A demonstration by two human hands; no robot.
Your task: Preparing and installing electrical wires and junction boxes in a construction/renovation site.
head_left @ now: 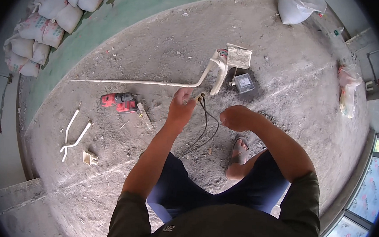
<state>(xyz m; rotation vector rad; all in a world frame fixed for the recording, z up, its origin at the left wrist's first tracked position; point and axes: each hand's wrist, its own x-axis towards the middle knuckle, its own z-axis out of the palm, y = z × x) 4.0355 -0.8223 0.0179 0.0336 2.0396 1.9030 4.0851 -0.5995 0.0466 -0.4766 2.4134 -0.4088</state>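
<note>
My left hand (181,110) is closed around a small beige piece (201,96) whose end shows two dark openings. Dark cables (206,117) come out of it and hang in a loop toward the ground. To the right, my right hand (239,117) has its fingers drawn together at the side of the cable loop, apparently pinching a cable; the fingertips partly hide it. Just beyond my hands, a long off-white conduit (156,83) lies along the ground and bends up to an off-white box (238,58) with wires at its opening.
A grey box (244,83) sits right of the conduit. On the dusty ground at left lie a red cordless drill (120,102), a short flat strip (145,116), bent pipe pieces (76,134) and a small beige box (89,158). White sacks (55,14) are stacked far left.
</note>
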